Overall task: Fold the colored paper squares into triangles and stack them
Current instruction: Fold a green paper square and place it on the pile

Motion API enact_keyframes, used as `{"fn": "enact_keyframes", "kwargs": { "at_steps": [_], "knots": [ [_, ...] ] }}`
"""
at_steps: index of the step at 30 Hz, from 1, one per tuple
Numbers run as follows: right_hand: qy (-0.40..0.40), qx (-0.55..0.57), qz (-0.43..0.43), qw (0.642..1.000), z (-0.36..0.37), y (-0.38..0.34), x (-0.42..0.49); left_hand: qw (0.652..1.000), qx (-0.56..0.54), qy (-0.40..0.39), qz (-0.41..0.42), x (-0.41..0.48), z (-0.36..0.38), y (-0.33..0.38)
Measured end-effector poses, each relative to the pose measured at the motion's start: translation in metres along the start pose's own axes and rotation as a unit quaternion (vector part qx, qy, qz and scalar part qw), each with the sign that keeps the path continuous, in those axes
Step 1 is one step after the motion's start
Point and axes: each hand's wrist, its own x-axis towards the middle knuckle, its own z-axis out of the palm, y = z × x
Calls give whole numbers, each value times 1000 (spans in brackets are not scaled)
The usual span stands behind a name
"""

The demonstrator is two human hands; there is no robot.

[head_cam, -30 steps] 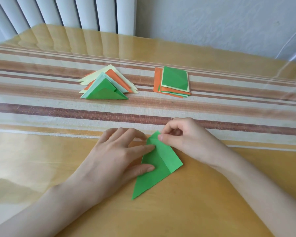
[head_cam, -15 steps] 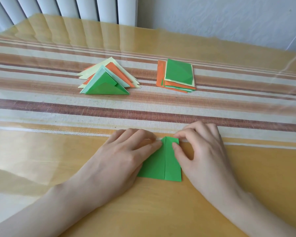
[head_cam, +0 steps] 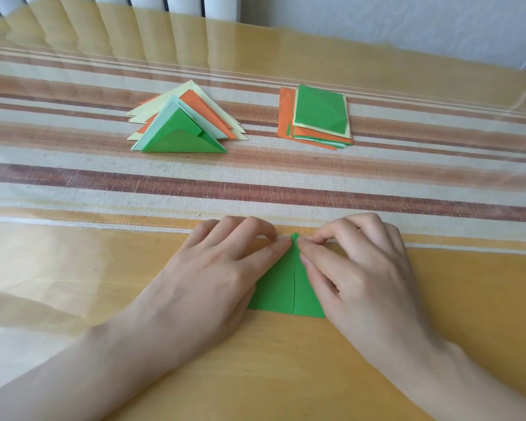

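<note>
Glossy yellow tabletop [head_cam: 73, 284], striped cloth [head_cam: 73, 189] across the middle; green paper [head_cam: 281, 293] at near edge, folded triangular, 1 centre seam; left hand [head_cam: 222, 278] pressing flat on its left flap; right hand [head_cam: 362, 268], fingers bent, at the apex, pinch or press unclear; triangle stack [head_cam: 182, 126] far left, square stack [head_cam: 318, 117] far right.
</note>
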Motion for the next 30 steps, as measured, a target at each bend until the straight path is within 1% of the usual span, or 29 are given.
{"fn": "enact_keyframes", "kwargs": {
  "at_steps": [6, 9, 14, 21, 26, 30],
  "knots": [
    [-35, -6, -6, 999, -5, -3, -4, 1000, 0, 0, 4, -1, 0, 0],
    [-34, -24, -8, 999, -6, -4, -3, 1000, 1, 4, 6, -1, -1, 1],
    [-34, -20, -2, 999, -4, -2, 2, 1000, 3, 5, 10, 2, -1, -1],
    [-102, -7, -12, 995, -16, 5, -13, 999, 27, 26, 10, 3, 2, 1],
    [-89, -2, -1, 996, -25, 3, -28, 999, 25, 43, 7, 2, 3, 6],
    [-65, 43, 39, 996, -28, 2, -23, 998, 27, 48, 5, 1, 4, 5]
  ]
}}
